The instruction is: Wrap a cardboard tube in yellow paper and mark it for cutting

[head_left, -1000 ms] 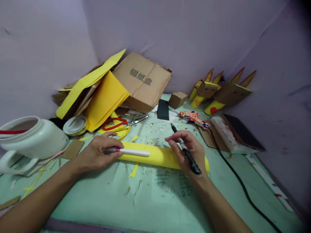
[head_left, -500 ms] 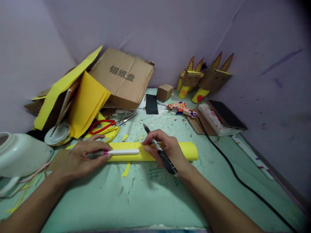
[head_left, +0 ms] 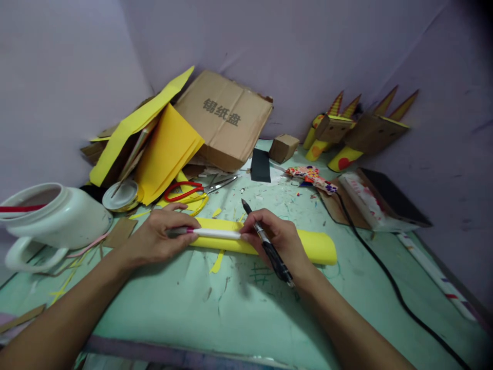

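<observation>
A rolled yellow paper tube (head_left: 311, 245) lies across the green mat (head_left: 231, 313) in front of me. My left hand (head_left: 157, 240) presses on the tube's left end and grips a white pen with a pink band (head_left: 213, 233) that lies along the tube. My right hand (head_left: 277, 239) rests on the tube's middle, its fingertips touching the white pen's tip. A black pen (head_left: 269, 246) sits between the right hand's fingers, point aimed away from me.
A white jug (head_left: 57, 218) stands at the left. Yellow paper sheets (head_left: 165, 149), a cardboard box (head_left: 227, 118), red scissors (head_left: 185, 191) and a tape roll (head_left: 122, 195) crowd the back left. Cardboard figures (head_left: 362, 133), a glue gun (head_left: 311, 177) and its black cord (head_left: 385, 277) are at the right.
My right hand has slid left along the tube until its fingertips meet the white pen's tip. The left hand keeps holding the white pen on the tube. The camera view has shifted.
</observation>
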`<state>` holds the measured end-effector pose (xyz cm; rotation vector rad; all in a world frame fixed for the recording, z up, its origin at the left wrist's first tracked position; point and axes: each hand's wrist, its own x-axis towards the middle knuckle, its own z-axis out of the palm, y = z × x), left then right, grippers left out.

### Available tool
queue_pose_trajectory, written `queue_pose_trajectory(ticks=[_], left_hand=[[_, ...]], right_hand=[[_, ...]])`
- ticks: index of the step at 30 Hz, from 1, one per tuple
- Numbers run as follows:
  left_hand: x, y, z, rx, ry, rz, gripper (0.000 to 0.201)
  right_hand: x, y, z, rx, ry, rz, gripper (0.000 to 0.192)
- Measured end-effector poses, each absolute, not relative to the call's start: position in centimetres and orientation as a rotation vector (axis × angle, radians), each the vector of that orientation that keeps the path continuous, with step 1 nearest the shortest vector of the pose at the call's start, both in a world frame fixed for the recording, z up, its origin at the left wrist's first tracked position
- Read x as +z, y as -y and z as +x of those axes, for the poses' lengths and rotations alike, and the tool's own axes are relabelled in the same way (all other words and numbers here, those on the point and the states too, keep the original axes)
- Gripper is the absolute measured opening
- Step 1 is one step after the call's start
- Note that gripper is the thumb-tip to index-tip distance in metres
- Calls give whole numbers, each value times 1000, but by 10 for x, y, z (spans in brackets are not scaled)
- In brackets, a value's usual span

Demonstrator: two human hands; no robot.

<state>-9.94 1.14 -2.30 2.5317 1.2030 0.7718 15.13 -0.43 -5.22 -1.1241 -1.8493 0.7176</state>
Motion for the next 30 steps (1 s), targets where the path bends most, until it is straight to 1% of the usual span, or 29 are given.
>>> queue_pose_trajectory(ticks=[5,13,19,26,30], left_hand=[[-15,-7,-98,638,-1264,2527,21],[-16,-8,-98,654,-1255,2503,24],[-16,-6,-98,637,-1271,2458,22],[-18,-5,-104,612,-1202,2428,21],[-16,-5,-108,590,-1187,2428,26]], right_hand=[[-53,4,150,703,1842,-1135,12],[-53,5,150,715,1840,-1150,13],[-53,8,149,636,1887,-1152,12],[-53,7,148,613,1918,-1184,8],[-54,8,149,596,1913,-1202,8]])
